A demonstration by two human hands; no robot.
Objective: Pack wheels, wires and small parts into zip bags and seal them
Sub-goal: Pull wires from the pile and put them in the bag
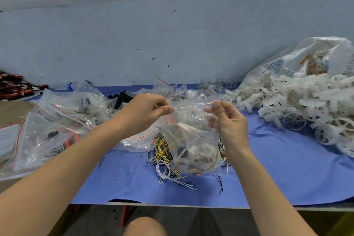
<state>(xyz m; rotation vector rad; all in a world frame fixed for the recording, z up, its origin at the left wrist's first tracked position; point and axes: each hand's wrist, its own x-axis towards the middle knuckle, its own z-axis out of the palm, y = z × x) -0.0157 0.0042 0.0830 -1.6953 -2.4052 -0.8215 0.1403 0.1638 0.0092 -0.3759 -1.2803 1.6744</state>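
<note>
At centre frame, the left hand [145, 110] and right hand [228, 119] pinch the top corners of a clear, filled zip bag [193, 143], held above loose wires [162, 149]. Light, limp and slippery, it is likely best gripped along the seal strip. White plastic wheels [298, 105] crowd the blue surface [268, 168] at right, beneath a pale wall.

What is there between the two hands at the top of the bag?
In the head view, the zip strip of the held zip bag stretches between the left hand and the right hand; each hand pinches one end.
</note>
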